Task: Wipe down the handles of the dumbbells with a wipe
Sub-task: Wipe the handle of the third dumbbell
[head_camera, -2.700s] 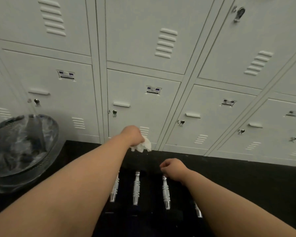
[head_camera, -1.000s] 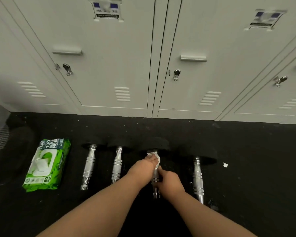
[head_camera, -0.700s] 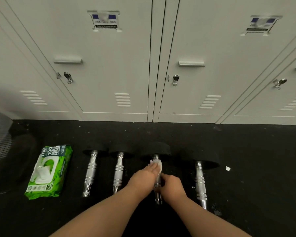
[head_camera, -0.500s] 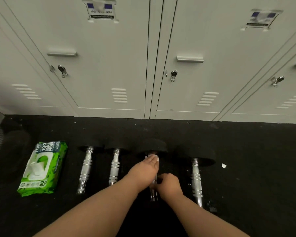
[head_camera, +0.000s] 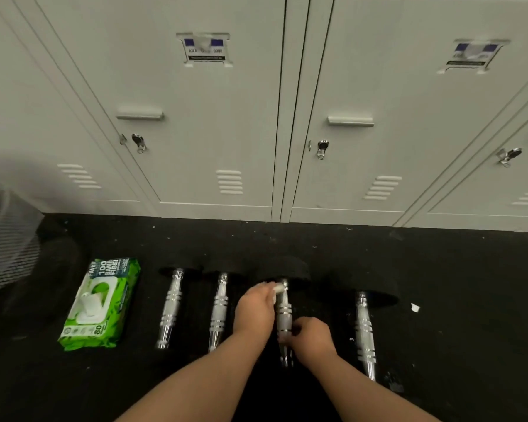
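Dumbbells, four in a row on black floor by lockers [head_camera: 226, 117]; third dumbbell handle [head_camera: 284, 315] being wiped. Head view: left hand [head_camera: 255, 312] pinching wipe [head_camera: 278, 288] at handle's far end, right hand [head_camera: 313, 338] gripping near end to steady. Best to wrap wipe fully round, drag w/ firm pressure far to near, rotate bar for underside. Wipes pack [head_camera: 99, 303] left of row.

Wipes pack [head_camera: 99, 303] left of dumbbells [head_camera: 195, 309]

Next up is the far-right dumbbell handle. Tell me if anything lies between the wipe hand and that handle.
Nothing loose lies between. The left hand holds the white wipe on the third chrome dumbbell handle; the right hand grips that handle lower down. Only bare black floor separates it from the far-right chrome handle.
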### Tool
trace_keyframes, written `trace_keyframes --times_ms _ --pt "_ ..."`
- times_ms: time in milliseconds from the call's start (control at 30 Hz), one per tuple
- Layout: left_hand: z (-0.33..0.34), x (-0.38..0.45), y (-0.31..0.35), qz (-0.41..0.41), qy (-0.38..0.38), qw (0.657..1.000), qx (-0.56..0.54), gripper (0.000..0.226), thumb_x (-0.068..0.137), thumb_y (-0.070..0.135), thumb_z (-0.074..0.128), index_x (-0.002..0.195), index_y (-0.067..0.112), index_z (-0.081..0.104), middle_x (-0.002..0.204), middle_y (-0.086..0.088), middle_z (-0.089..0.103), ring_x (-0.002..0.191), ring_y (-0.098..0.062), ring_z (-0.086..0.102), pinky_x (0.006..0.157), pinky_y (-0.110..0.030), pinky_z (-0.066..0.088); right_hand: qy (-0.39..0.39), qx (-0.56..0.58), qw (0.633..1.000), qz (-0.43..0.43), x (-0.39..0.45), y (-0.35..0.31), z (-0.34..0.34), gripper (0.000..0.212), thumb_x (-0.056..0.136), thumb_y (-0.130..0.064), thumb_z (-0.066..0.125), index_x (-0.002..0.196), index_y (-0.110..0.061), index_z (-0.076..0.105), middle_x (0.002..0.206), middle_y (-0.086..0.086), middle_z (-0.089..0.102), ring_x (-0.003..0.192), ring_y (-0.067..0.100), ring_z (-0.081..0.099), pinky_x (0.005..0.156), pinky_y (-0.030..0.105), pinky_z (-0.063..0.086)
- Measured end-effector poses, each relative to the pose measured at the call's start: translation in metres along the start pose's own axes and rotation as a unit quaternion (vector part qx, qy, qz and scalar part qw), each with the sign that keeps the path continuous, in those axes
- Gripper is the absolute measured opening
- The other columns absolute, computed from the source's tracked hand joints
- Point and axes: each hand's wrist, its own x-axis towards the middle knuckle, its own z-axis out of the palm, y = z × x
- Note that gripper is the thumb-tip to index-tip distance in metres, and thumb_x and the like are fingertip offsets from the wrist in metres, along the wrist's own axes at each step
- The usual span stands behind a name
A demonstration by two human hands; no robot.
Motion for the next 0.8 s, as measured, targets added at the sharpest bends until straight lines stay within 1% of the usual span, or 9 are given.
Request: trace_keyframes --times_ms 67,133,200,267,300,400,500,600,800 --pt "0.012 -0.005 0.004 -0.074 0.040 0.995 -0.054 0.031 0.098 0.020 0.049 0.124 0.016 0.064 0.120 0.000 0.058 0.103 -0.011 0.055 0.086 -0.011 0.034 0.003 0.000 1.000 -0.011 0.000 0.002 0.000 0.019 0.080 -0.030 0.071 0.096 -0.019 0.068 0.069 -0.010 0.055 0.058 -0.003 0.048 0.045 0.010 0.032" --pt "0.023 -0.005 0.010 -0.101 0.011 0.994 -0.041 0.030 0.097 0.021 0.049 0.121 0.019 0.066 0.118 -0.003 0.061 0.103 -0.014 0.058 0.088 -0.017 0.040 0.005 0.005 1.000 -0.015 -0.001 0.004 0.000 0.009 0.082 -0.026 0.069 0.088 -0.020 0.066 0.068 -0.010 0.055 0.058 -0.001 0.049 0.045 0.011 0.033" --pt "0.029 -0.005 0.013 -0.096 -0.023 0.995 -0.015 0.031 0.095 0.020 0.049 0.120 0.021 0.067 0.117 -0.006 0.065 0.109 -0.021 0.060 0.093 -0.027 0.046 0.009 0.013 1.000 -0.021 -0.001 0.006 -0.002 0.005 0.084 -0.023 0.065 0.087 -0.019 0.065 0.069 -0.007 0.057 0.058 0.001 0.050 0.046 0.012 0.035" --pt "0.029 -0.011 0.009 -0.069 -0.058 0.996 -0.002 0.032 0.094 0.018 0.048 0.120 0.021 0.066 0.119 -0.006 0.064 0.110 -0.023 0.060 0.094 -0.028 0.047 0.013 0.020 0.999 -0.021 0.000 0.009 -0.001 0.008 0.084 -0.022 0.064 0.089 -0.016 0.068 0.070 -0.006 0.058 0.058 0.001 0.052 0.044 0.010 0.036" --pt "0.029 -0.015 0.006 -0.050 -0.076 0.996 0.013 0.032 0.094 0.019 0.048 0.120 0.021 0.066 0.119 -0.006 0.064 0.109 -0.022 0.061 0.093 -0.028 0.047 0.014 0.021 0.999 -0.021 0.000 0.009 -0.002 0.005 0.084 -0.022 0.065 0.084 -0.017 0.067 0.068 -0.007 0.058 0.057 0.000 0.052 0.042 0.009 0.035" --pt "0.030 -0.030 -0.005 -0.049 -0.100 0.994 0.018 0.030 0.094 0.021 0.048 0.118 0.023 0.066 0.115 -0.005 0.065 0.103 -0.019 0.062 0.090 -0.026 0.049 0.009 0.030 0.999 -0.014 0.003 0.011 -0.001 0.019 0.083 -0.024 0.068 0.068 -0.026 0.056 0.064 -0.010 0.055 0.054 -0.002 0.050 0.039 0.009 0.035" --pt "0.026 -0.025 -0.004 -0.089 -0.054 0.994 -0.041 0.031 0.095 0.020 0.050 0.122 0.022 0.065 0.115 -0.003 0.068 0.104 -0.014 0.063 0.089 -0.017 0.045 -0.004 0.041 0.999 -0.007 0.004 0.009 0.000 0.008 0.081 -0.025 0.071 0.087 -0.023 0.067 0.070 -0.010 0.060 0.060 -0.002 0.054 0.045 0.008 0.037" --pt "0.020 -0.008 0.007 -0.096 0.001 0.991 -0.092 0.031 0.096 0.021 0.051 0.123 0.025 0.065 0.117 0.000 0.068 0.108 -0.014 0.062 0.088 -0.013 0.040 -0.001 0.044 0.999 -0.016 0.005 0.011 0.002 0.020 0.081 -0.024 0.071 0.100 -0.018 0.069 0.072 -0.011 0.059 0.062 -0.003 0.053 0.046 0.008 0.037" --pt "0.020 0.000 0.006 -0.052 -0.110 0.992 0.023 0.035 0.099 0.029 0.041 0.130 0.034 0.057 0.124 -0.007 0.063 0.113 -0.025 0.059 0.092 -0.025 0.044 0.018 0.042 0.999 -0.013 0.006 0.013 0.006 0.012 0.082 -0.023 0.069 0.092 -0.018 0.070 0.073 -0.007 0.062 0.062 0.001 0.055 0.049 0.009 0.039"
